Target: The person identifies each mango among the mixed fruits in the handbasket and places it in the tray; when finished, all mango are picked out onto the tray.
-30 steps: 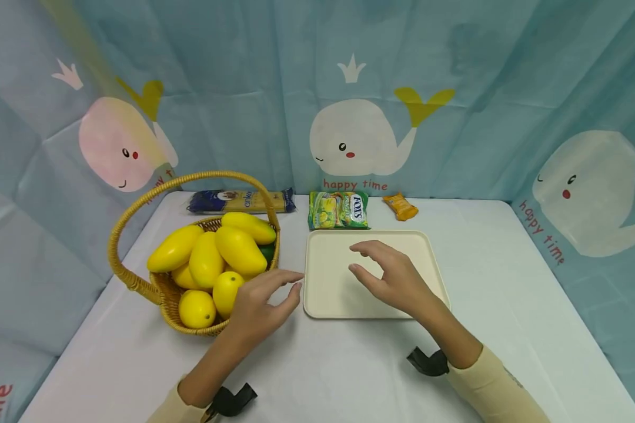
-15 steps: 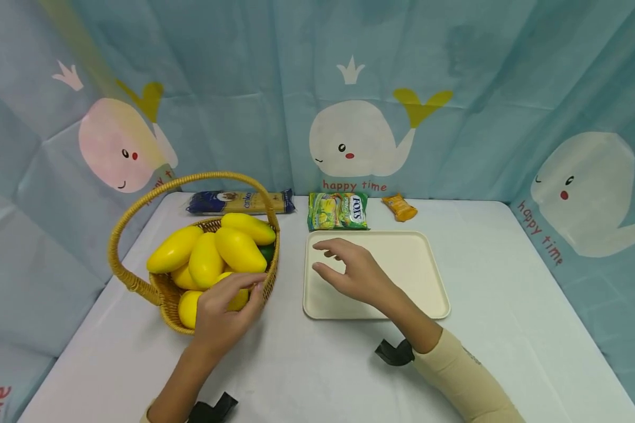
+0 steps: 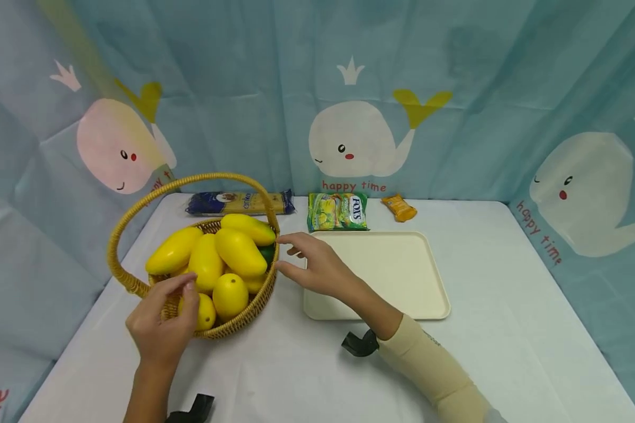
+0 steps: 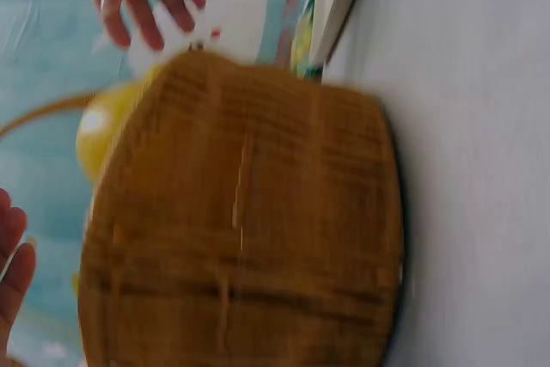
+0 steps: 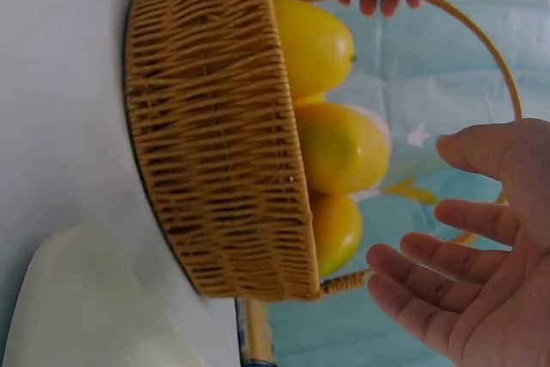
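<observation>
A wicker basket point(image 3: 256, 308) with a tall arched handle point(image 3: 117, 235) stands left of centre. It is heaped with yellow mangoes point(image 3: 206, 261), rounder yellow fruit point(image 3: 230, 296) near the front, and something dark green point(image 3: 267, 253) at its right side. My left hand point(image 3: 161, 323) hovers over the front left rim, fingers loosely bent, holding nothing. My right hand point(image 3: 314, 264) is at the basket's right side, fingertips close to the rim in the head view. In the right wrist view the right hand point(image 5: 481, 281) has its thumb and fingers spread, with nothing between them.
A cream tray point(image 3: 381, 273) lies right of the basket, partly under the right forearm. Along the back are a blue-and-yellow pasta pack point(image 3: 238, 202), a green Fox's candy bag point(image 3: 337, 211) and a small orange packet point(image 3: 399, 208). A printed curtain point(image 3: 233, 135) hangs behind.
Both hands have moved left. The left hand has crossed the basket's front to its left side; the right hand has come from over the tray to the basket's right rim.
</observation>
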Motion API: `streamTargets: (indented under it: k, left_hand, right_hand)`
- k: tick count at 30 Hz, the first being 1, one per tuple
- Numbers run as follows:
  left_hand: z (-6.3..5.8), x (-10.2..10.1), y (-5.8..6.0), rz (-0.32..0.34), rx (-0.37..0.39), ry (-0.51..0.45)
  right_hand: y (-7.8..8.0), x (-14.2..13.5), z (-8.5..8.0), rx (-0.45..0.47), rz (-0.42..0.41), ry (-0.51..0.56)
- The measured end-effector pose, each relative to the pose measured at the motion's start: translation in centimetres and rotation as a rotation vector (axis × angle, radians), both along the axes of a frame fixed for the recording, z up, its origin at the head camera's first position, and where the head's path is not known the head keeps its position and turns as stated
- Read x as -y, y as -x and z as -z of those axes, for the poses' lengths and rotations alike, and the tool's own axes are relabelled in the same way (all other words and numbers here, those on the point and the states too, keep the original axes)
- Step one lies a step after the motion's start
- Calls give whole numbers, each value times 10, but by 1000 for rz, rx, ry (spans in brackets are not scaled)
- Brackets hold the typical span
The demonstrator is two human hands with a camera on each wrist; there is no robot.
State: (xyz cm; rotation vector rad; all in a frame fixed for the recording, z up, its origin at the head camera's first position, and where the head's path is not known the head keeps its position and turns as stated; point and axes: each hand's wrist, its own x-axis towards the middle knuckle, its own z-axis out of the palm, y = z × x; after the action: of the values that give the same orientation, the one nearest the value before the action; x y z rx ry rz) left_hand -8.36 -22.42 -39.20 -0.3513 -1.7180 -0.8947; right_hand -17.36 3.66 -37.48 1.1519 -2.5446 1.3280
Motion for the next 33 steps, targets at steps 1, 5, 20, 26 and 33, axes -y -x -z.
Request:
streamTargets:
  k: [1,5,20,26,33]
  left_hand:
    - [1,5,0,-27,-23,-33]
    - [4,24,0,-116,-109,-181]
    - [23,58,0,-111,22,-179]
    - [33,60,3,-83,79,-157]
    - [39,61,-1,-85,130,-142]
  right_hand:
    - [1,3,0,5,-7,11]
    - [4,14,0,12,-30,36]
    - [15,41,-10,141,-4,75]
    - [17,49,-16,225,-13,87]
    - [15,62,-11,262,25,4]
